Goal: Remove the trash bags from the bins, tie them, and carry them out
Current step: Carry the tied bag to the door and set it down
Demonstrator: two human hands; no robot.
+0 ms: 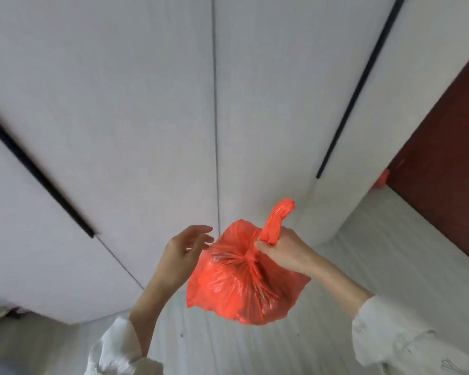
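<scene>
One red bag (pixel 241 282), thin soft film, likely light and slippery, hanging mid-air before white wall panels (pixel 146 104), gripped by twisted tail above knot in right hand (pixel 284 253); left hand (pixel 184 253) open beside, holding nothing; best held at gathered neck.

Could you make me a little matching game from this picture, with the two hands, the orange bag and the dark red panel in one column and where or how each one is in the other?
Column one:
1. left hand
2. right hand
3. orange bag
4. dark red panel

Column two:
A. at the right edge of the view
B. hanging with its neck knotted
C. open, fingers relaxed beside the bag
D. gripping the twisted tail above the knot

Pairs: 1-C, 2-D, 3-B, 4-A
</scene>
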